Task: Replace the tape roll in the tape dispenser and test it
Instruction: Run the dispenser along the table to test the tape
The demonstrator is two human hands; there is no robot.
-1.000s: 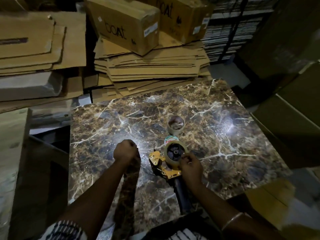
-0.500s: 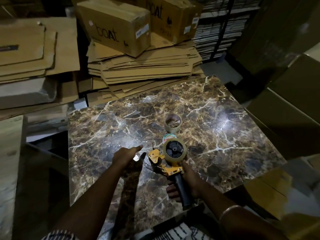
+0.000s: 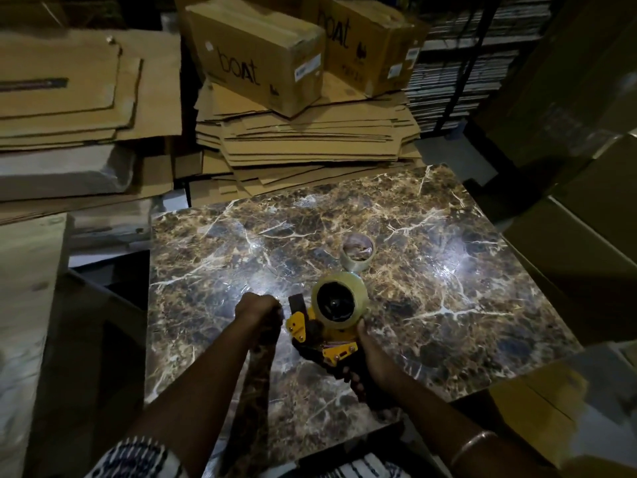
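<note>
Dim storeroom, cardboard stacks (image 3: 310, 146) behind a marble slab (image 3: 448, 263). Dispenser (image 3: 324, 336) sits at the slab's near middle, tilted up, new roll (image 3: 339, 302) on its hub. Right hand (image 3: 370, 360) wraps the handle from the right, fingers curled under it. Left hand (image 3: 258, 309) is a closed fist just left of the dispenser's front; whether it pinches a tape end can't be told, since clear tape is invisible in this light. Empty core (image 3: 357, 252) lies flat farther back, apart from the rest. Handling: dispenser looks like rigid metal and plastic, light enough for one hand, and the handle is the right grip. The serrated blade at the front is likely sharp, so fingers should stay off it. Tape is thin, sticky, folds on itself easily; best pulled by the free end, kept taut. Hidden: handle under the right hand, blade and roller in shadow, tape path unreadable.
</note>
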